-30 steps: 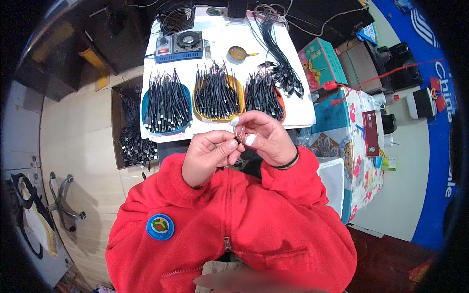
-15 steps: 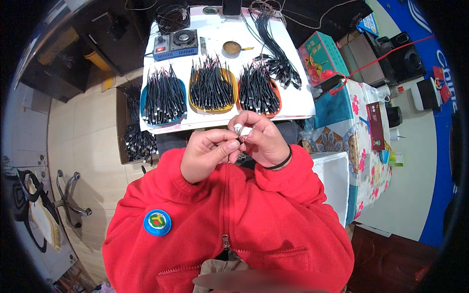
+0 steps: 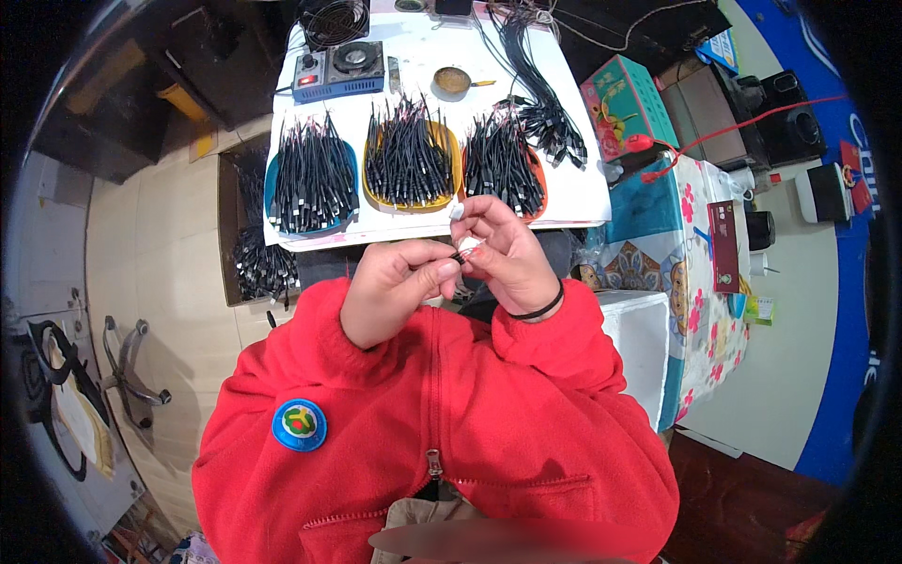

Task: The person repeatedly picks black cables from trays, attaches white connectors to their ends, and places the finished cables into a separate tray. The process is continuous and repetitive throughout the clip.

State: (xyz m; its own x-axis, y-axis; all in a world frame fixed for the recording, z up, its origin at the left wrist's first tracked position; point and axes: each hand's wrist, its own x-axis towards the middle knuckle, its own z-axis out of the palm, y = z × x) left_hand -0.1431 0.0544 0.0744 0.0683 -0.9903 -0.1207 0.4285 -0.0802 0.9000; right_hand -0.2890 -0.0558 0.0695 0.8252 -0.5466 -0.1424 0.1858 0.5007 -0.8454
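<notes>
One black cable end (image 3: 458, 257) is before the bench (image 3: 413, 52), pinched by fingers (image 3: 438, 273) of the left hand (image 3: 387, 289). Fingers of the right hand (image 3: 515, 263) seem to grip thin wires (image 3: 470, 252), partly hidden.

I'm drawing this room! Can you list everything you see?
table: one, white, top centre
trays: three, blue, yellow, orange, on table
tray cables: many, black, in trays
cable bundle: one, black, table's right side
machine: one, blue-grey, table's left side
pan: one, tan, table's middle
cable box: one, brown, floor left
chair base: one, silver, far left
picture box: one, green, right of table
flowery cloth: one, white and pink, right
clutter: uncounted, mixed colours, edges
held cable: one, black, between hands
jacket: one, red, bottom centre
left hand: one, bare, on held cable
right hand: one, white-tipped, beside left
</notes>
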